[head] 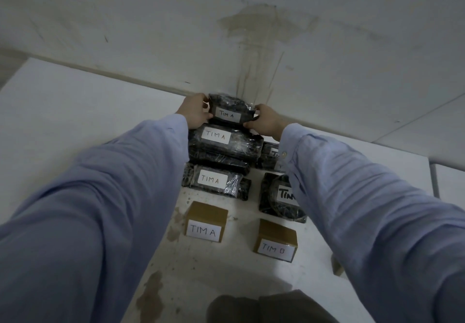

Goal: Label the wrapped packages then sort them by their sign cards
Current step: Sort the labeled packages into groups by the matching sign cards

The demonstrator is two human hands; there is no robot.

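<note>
A black wrapped package [230,107] with a white "TIM A" label sits at the top of a pile against the wall. My left hand [195,110] grips its left end and my right hand [265,121] grips its right end. Under it lie a larger "TIM A" package [224,141] and a lower "TIM A" package [216,180]. In front stands a brown "TIM A" sign card box [205,222]. To its right stands a "TIM B" sign card box [275,241]. Behind that lie black packages [278,197], partly hidden by my right sleeve.
The white floor [75,121] is stained brown in front of the sign boxes. A stained white wall [251,33] rises right behind the piles. A small brown object [337,268] peeks out under my right sleeve.
</note>
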